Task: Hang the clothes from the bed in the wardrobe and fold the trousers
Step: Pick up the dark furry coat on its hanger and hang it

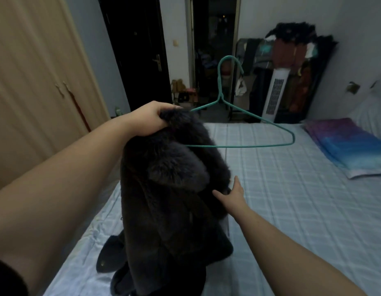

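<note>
Pale checked bed (292, 189); beige wardrobe (35, 71) beside it.

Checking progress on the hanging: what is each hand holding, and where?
Left hand grips the coat at its collar, over the hanger. Right hand touches the coat's edge.

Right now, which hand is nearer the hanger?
Left. The left hand grips the coat where the hanger enters it; the right hand touches the coat well below.
</note>
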### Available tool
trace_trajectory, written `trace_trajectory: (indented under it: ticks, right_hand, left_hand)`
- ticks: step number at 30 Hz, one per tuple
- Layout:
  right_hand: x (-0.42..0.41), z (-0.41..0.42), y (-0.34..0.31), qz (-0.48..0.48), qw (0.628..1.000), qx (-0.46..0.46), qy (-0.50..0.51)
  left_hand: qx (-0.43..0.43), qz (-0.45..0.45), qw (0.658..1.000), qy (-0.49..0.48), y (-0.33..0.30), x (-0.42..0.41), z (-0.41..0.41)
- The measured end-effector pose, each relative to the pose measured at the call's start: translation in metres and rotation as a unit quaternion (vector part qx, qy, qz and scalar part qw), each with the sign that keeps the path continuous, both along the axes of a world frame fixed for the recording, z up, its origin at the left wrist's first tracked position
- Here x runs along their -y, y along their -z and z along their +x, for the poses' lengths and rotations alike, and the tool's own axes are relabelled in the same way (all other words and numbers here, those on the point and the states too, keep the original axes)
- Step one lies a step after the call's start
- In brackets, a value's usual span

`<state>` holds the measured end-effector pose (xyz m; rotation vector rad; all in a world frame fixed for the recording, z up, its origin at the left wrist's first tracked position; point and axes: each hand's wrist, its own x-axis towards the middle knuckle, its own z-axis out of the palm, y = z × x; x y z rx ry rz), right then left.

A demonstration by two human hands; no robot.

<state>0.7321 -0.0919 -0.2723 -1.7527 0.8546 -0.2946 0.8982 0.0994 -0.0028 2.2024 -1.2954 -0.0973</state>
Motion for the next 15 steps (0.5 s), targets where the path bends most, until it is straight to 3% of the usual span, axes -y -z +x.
trace_trajectory:
  ticks: [6,11,15]
  right_hand:
    - [-0.014,0.031,0.007,-0.043,0.997,0.042,-0.040]
    - [-0.046,0.058,0.012,-0.005,0.992,0.111,-0.057]
    - [-0.071,0.090,-0.001,-0.034,0.987,0.135,-0.082]
  left_hand:
    - [-0.010,0.005,1.000,0.026,-0.013,-0.039,0.018]
    - [-0.052,0.006,0.998,0.044,-0.023,-0.080,0.038]
    - [-0.073,-0.006,0.996,0.048,-0.026,-0.119,0.056]
